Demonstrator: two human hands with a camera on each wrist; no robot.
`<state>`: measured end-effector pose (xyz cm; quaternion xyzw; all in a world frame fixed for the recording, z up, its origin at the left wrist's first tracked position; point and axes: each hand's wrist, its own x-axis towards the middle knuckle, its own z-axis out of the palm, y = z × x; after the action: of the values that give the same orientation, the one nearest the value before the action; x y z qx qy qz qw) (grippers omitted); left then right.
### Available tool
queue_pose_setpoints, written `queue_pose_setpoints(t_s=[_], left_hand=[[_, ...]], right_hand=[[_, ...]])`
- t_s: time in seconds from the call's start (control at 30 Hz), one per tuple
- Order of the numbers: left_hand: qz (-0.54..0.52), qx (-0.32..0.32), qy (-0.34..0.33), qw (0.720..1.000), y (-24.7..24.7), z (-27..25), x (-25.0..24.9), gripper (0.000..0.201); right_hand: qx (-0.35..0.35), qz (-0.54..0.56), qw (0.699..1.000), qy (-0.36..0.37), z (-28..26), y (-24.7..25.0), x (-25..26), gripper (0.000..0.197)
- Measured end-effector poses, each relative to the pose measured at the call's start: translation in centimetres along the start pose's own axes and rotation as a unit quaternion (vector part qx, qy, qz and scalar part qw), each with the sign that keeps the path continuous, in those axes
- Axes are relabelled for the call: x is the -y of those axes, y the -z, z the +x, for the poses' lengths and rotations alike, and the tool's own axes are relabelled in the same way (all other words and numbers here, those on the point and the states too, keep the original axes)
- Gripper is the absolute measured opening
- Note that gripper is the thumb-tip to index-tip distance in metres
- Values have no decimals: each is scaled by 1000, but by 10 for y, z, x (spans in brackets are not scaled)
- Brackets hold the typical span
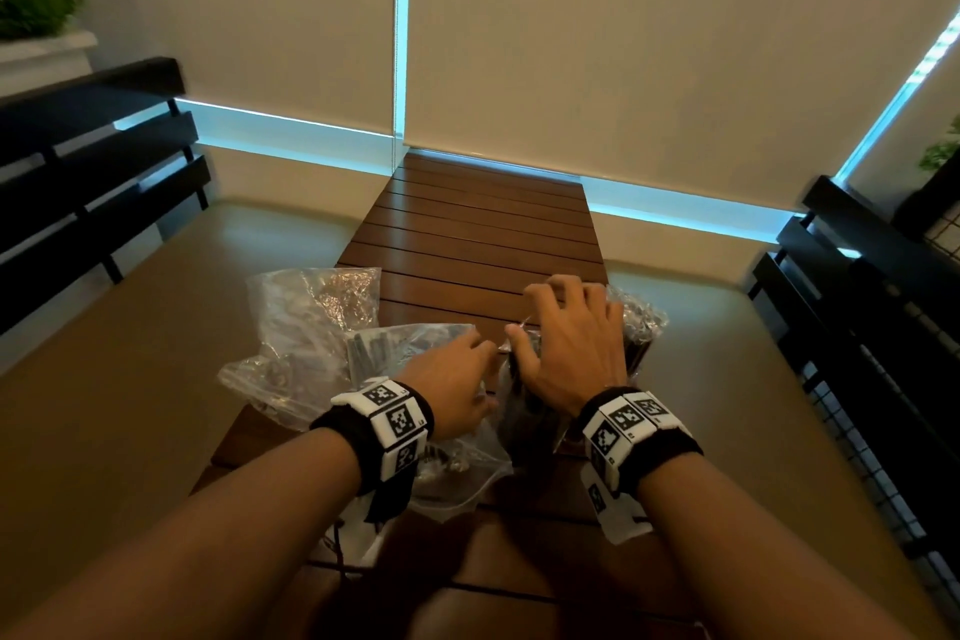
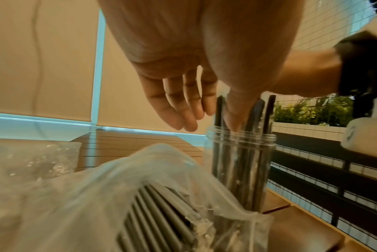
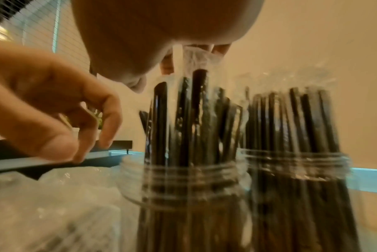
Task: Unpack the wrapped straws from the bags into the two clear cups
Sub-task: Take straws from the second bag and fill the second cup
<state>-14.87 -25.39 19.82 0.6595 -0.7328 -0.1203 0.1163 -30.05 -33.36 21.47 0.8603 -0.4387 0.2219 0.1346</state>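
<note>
Two clear cups stand side by side, the near cup (image 3: 189, 179) and the far cup (image 3: 297, 170), both packed with black wrapped straws (image 3: 198, 105). My right hand (image 1: 540, 312) hovers spread over them, its fingers resting on the straw tops. My left hand (image 1: 480, 346) reaches in from the left, fingers relaxed, and its thumb (image 2: 232, 110) touches the straw tops in the near cup (image 2: 241, 153). Below the left hand lies a clear bag (image 2: 161, 213) with grey wrapped straws still inside.
A second crumpled bag (image 1: 311, 317) lies on the left part of the slatted wooden table (image 1: 467, 234). Black slatted railings stand at the left (image 1: 93, 182) and the right (image 1: 857, 327). Pale blinds hang behind the table.
</note>
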Motion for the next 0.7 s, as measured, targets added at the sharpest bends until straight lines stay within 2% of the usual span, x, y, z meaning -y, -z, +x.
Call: queue_pose_setpoints(t_s=[0.03, 0.1, 0.17, 0.2, 0.27, 0.37, 0.43, 0.5, 0.63, 0.7], left_hand=[[19, 25, 16, 999, 4, -4, 6, 41], [78, 116, 40, 989, 9, -13, 17, 58], [152, 176, 46, 972, 8, -23, 25, 72], [177, 182, 48, 966, 5, -27, 29, 70], [185, 155, 62, 969, -1, -32, 34, 52], [101, 78, 92, 988, 1, -32, 40, 29], [48, 35, 95, 994, 6, -30, 43, 25], [24, 5, 82, 996, 10, -28, 44, 27], [6, -11, 41, 999, 16, -28, 37, 33], [13, -23, 27, 999, 16, -30, 36, 32]], right_hand=[[-26, 7, 1000, 15, 2, 4, 5, 33], [-61, 31, 996, 59, 3, 10, 18, 18], [-35, 91, 988, 120, 1, 16, 33, 13], [14, 126, 981, 147, -1, 17, 41, 15], [165, 170, 956, 172, -8, 19, 55, 21], [380, 180, 892, 167, -24, 11, 70, 21], [451, 170, 865, 139, -35, -6, 78, 16], [450, 179, 870, 97, -45, -35, 87, 17], [318, 215, 923, -5, -48, -77, 108, 36], [304, 185, 932, -70, -41, -87, 113, 38]])
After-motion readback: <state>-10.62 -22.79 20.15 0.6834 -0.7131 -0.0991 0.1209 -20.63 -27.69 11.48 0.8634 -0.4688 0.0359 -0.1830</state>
